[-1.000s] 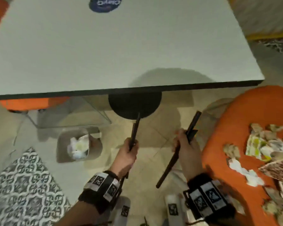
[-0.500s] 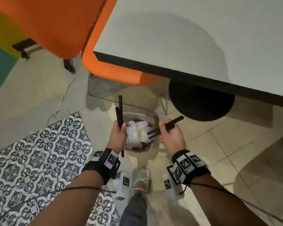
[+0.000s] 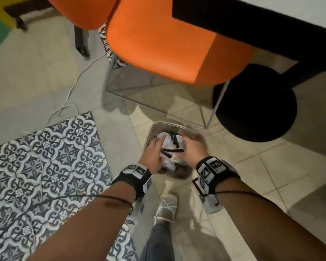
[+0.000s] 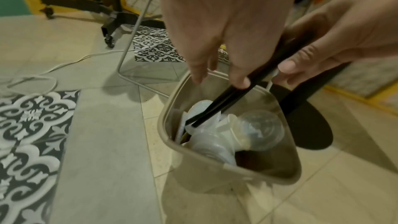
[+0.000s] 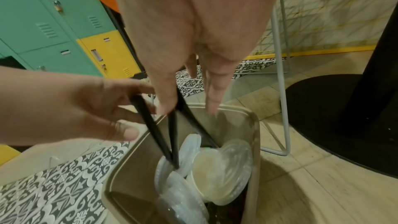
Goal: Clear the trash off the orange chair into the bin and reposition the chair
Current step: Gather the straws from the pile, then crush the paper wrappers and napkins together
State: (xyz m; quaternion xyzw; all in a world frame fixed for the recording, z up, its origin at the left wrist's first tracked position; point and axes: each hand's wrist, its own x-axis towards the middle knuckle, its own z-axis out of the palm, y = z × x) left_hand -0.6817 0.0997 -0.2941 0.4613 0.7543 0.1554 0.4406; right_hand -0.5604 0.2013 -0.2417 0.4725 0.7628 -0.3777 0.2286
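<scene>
A beige bin (image 3: 151, 131) stands on the floor below me, holding white plastic lids and a clear cup (image 4: 259, 126). My left hand (image 3: 154, 149) and right hand (image 3: 190, 147) hover over its mouth, fingers straight and pointing down. Thin black sticks (image 3: 172, 151) slant into the bin between them; the wrist views show the sticks (image 4: 215, 108) (image 5: 163, 139) passing by the fingertips with their lower ends on the lids. No finger curls round them. An orange chair (image 3: 158, 44) stands just beyond the bin, partly under the table.
The white table's black edge (image 3: 252, 25) and its round black base (image 3: 256, 102) are at the right. The chair's wire legs (image 3: 217, 102) reach the bin. A white cable (image 3: 70, 102) crosses the floor left, by patterned tiles (image 3: 45, 166). A second orange chair (image 3: 79, 8) stands behind.
I turned from the littered chair to the bin. Both hands, which gripped the black sticks half a second ago, have lowered over the bin and opened; the sticks now lie in it.
</scene>
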